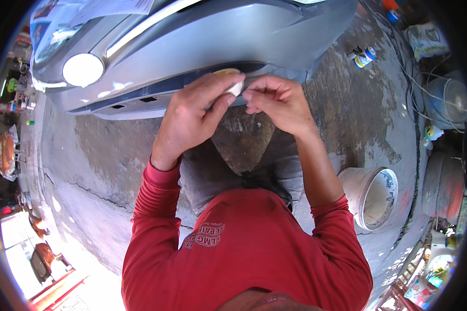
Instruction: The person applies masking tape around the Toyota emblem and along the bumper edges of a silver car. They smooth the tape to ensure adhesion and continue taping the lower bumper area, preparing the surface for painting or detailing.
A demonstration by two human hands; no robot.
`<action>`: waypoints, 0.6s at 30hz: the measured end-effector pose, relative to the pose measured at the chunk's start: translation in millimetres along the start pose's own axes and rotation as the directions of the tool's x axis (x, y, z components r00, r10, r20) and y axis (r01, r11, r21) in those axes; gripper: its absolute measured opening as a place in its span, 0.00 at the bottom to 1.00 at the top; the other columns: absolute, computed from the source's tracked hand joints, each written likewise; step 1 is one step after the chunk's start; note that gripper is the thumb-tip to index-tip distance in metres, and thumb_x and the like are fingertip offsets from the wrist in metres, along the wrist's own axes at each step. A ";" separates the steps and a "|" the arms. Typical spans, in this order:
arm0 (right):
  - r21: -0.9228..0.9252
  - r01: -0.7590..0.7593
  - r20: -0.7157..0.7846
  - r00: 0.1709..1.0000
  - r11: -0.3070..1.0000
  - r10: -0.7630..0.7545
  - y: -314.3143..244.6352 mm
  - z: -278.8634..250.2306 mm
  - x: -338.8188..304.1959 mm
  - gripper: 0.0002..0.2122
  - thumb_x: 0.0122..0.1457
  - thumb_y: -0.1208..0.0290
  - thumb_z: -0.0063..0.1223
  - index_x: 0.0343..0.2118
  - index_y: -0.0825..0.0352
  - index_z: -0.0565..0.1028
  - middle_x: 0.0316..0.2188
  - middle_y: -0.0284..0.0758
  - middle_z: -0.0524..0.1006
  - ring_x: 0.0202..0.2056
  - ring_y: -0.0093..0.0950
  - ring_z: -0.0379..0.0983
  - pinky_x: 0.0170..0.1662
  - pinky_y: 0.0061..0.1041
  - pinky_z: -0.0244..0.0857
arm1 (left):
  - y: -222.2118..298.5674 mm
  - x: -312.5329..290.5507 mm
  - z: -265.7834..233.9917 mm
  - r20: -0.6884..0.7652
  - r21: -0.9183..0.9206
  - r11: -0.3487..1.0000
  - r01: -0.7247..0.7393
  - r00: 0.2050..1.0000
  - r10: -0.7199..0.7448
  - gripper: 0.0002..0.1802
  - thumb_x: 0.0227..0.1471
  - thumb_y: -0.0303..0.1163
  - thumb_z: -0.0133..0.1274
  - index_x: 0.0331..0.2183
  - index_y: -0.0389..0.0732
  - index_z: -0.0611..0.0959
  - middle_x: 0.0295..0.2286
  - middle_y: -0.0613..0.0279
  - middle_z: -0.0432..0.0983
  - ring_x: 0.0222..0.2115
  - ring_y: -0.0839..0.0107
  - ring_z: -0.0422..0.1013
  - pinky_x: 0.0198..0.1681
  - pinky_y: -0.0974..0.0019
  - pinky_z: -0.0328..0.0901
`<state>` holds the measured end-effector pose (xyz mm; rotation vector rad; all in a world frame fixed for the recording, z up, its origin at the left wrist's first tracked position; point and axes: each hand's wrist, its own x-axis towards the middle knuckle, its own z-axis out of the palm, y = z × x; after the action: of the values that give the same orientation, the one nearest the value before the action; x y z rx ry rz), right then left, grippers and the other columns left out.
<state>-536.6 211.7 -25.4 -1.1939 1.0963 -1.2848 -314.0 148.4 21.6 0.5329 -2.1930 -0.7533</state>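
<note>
In front of my chest, my left hand (192, 106) is closed around a small, pale, rounded roll of tape (235, 89), with a yellowish edge showing above the fingers. Just to its right, my right hand (283, 103) has its fingers curled and pressed together close to the roll. Whatever those fingertips pinch is too small to make out. Beyond both hands stands a grey car bumper (207, 44) with a dark lower strip and a round white lamp area (83, 70) at its left.
Printed paper (111, 10) covers part of the car's upper left. On the concrete floor (109, 145), a white bucket (378, 198) lies tipped by my right forearm. A small can (365, 58) is at the far right, near loose cables, a sack (427, 41) and a blue-grey container (446, 101).
</note>
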 end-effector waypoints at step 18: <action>-0.483 0.145 -0.172 0.951 0.864 -0.255 -22.5 58.2 -8.7 0.08 0.61 0.82 0.67 0.44 0.71 0.85 0.41 0.33 0.83 0.39 0.20 0.80 0.38 0.19 0.75 | 5.9 -30.5 -12.5 -0.052 0.333 0.931 -0.147 0.983 0.174 0.32 0.49 0.20 0.61 0.58 0.42 0.82 0.36 0.55 0.82 0.37 0.56 0.80 0.45 0.53 0.74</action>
<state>-481.0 223.0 1.8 -1.5786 1.5463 -1.3883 -285.9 166.0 16.8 0.5282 -2.2649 -0.2736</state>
